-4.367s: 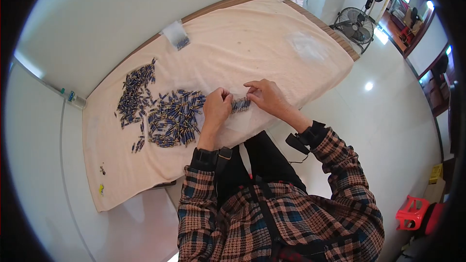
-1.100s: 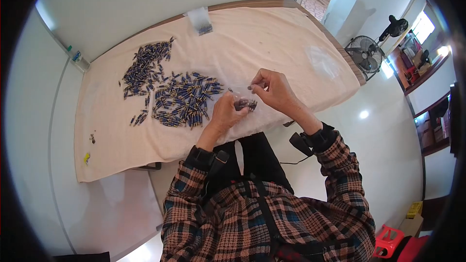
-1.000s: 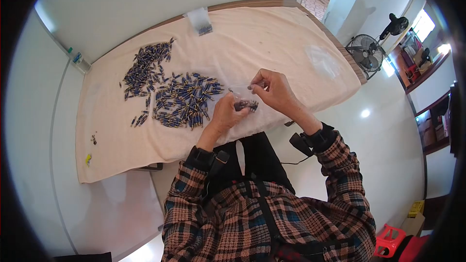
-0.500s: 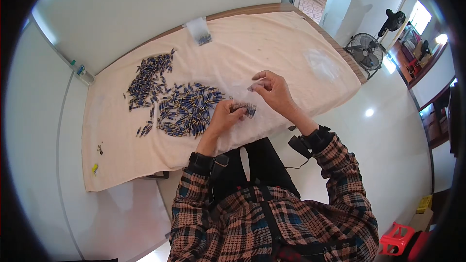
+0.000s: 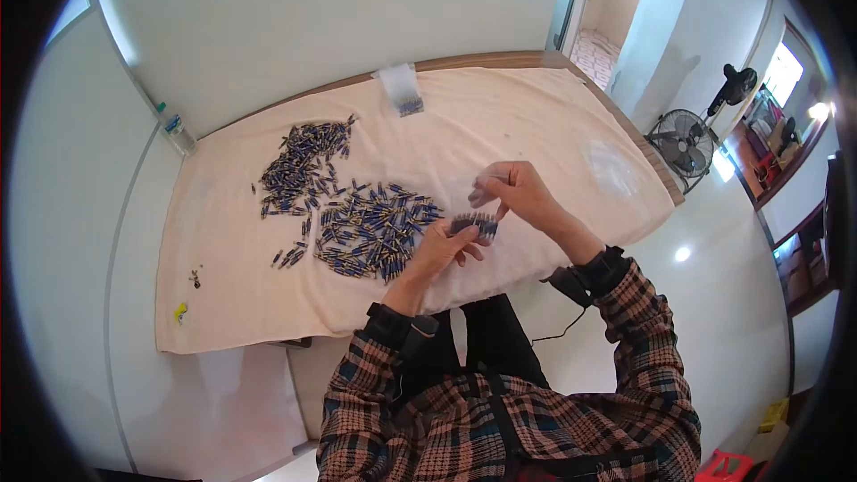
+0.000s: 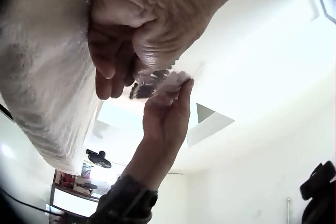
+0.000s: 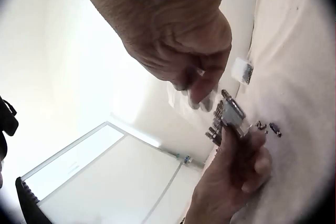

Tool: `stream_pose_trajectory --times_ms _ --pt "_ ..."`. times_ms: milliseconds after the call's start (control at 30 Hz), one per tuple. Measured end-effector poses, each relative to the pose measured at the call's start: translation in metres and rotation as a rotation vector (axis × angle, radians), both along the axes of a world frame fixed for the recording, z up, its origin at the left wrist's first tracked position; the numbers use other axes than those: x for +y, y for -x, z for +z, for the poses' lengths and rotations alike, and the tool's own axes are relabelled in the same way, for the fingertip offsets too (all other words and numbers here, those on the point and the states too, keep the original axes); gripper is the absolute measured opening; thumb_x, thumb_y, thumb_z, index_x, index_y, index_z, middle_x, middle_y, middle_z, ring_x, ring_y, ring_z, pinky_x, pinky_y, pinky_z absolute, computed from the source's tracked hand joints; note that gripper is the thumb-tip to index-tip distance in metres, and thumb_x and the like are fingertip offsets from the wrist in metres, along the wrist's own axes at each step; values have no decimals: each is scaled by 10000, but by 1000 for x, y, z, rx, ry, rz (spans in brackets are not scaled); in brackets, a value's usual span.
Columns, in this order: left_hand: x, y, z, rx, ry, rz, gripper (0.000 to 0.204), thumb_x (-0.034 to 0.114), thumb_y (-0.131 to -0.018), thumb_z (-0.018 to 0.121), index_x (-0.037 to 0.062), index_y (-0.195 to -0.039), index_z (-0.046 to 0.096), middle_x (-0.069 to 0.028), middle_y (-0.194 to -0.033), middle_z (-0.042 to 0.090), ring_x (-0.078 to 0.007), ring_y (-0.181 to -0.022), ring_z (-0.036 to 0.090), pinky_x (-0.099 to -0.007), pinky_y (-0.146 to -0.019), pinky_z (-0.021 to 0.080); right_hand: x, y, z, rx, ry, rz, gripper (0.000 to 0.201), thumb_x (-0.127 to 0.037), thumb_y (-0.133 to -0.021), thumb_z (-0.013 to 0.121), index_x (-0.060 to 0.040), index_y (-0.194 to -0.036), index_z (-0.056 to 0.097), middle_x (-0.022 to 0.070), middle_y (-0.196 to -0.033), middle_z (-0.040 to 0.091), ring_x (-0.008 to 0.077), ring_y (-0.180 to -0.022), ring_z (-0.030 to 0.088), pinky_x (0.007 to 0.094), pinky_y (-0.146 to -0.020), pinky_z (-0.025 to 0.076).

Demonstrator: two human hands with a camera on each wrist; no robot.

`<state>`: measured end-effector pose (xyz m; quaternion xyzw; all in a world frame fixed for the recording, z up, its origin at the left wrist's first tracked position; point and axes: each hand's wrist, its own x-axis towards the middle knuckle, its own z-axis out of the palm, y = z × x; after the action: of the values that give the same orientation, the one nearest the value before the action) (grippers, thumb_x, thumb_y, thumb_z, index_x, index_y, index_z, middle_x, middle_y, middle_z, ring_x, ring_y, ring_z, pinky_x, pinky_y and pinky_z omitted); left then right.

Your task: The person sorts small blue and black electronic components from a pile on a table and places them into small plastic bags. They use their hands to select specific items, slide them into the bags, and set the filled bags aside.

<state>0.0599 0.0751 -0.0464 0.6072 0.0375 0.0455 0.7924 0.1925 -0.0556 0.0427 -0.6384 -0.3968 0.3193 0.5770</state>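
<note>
My left hand (image 5: 435, 252) pinches a clear plastic bag (image 7: 231, 115) between thumb and fingers, close above the cloth. A tight row of small dark blue connector-like pieces (image 5: 473, 226) with metal tips lies inside it. Above, the thumb and fingers of my right hand (image 5: 522, 192) pinch the bag's loose upper part, a thin clear film (image 7: 181, 100). In the left wrist view the right hand (image 6: 165, 119) faces the left across the bag. Just left of the hands spreads a loose pile of blue and gold pieces (image 5: 375, 230).
A second pile (image 5: 303, 165) lies farther back on the cream cloth (image 5: 241, 303). A filled bag (image 5: 400, 91) rests at the table's rear edge, and clear plastic film (image 5: 614, 168) lies at the right. A small yellow item (image 5: 181, 312) sits front left. A fan (image 5: 686, 145) stands beyond the table.
The left hand has raised the bag of pieces from near the cloth and turned its row of tips upward. The right hand has come closer over the bag. The head view has shifted.
</note>
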Motion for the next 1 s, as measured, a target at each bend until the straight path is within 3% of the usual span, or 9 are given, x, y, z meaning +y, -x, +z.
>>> stream_pose_trajectory --times_ms 100,300,667,767,867,900,967,1000 --pt "-6 -4 -6 61 73 60 279 204 -930 569 -35 -1063 628 -84 -864 689 -109 -626 645 -201 -450 443 29 -22 8 -37 31 -53 243 -210 -933 556 18 -987 623 95 -840 694 146 -774 692 219 -494 503" --pt "-13 -7 -16 148 9 -19 254 138 -951 495 -41 -1113 577 -105 -855 683 -108 -608 625 -207 -429 445 119 -83 7 -107 -84 -180 250 -201 -919 559 30 -967 643 113 -823 692 160 -683 686 247 -479 527" --pt "-19 -4 -10 193 -78 20 218 113 -936 514 -19 -1095 581 -56 -789 648 -87 -603 609 -216 -429 443 273 -188 -43 -248 -77 -231 241 -203 -890 597 26 -945 648 118 -889 690 176 -763 689 268 -548 540" --pt "-21 -4 -14 151 -96 33 207 82 -912 518 -27 -1075 586 -66 -765 640 -106 -594 612 -233 -448 444 292 -198 -66 -201 -89 -272 279 -206 -860 636 40 -991 641 142 -921 686 206 -800 684 298 -614 557" --pt "-18 -2 -15 122 -130 47 212 93 -920 520 -19 -1086 587 -63 -782 646 -99 -600 610 -227 -436 447 302 -200 -89 -774 -414 -701 354 -195 -773 674 7 -1058 619 165 -946 673 286 -831 669 354 -704 553" --pt "-21 -1 -15 108 -141 43 214 98 -923 521 -16 -1092 587 -62 -791 649 -96 -603 609 -223 -430 449 291 -192 -82 -775 -397 -727 354 -195 -773 674 7 -1058 619 165 -946 673 286 -831 669 354 -704 553" --pt "-23 0 -21 140 -155 40 216 95 -916 527 -16 -1091 588 -67 -797 652 -100 -607 612 -223 -434 452 260 -180 -66 -888 -385 -667 412 -166 -731 676 -23 -1109 595 182 -1007 651 330 -917 633 376 -824 513" --pt "-24 -2 -21 157 -176 60 219 92 -909 532 -16 -1090 588 -71 -804 654 -104 -611 615 -223 -438 455 245 -178 -66 -865 -363 -620 379 -154 -727 668 -28 -1080 608 173 -988 658 320 -906 637 383 -805 514"
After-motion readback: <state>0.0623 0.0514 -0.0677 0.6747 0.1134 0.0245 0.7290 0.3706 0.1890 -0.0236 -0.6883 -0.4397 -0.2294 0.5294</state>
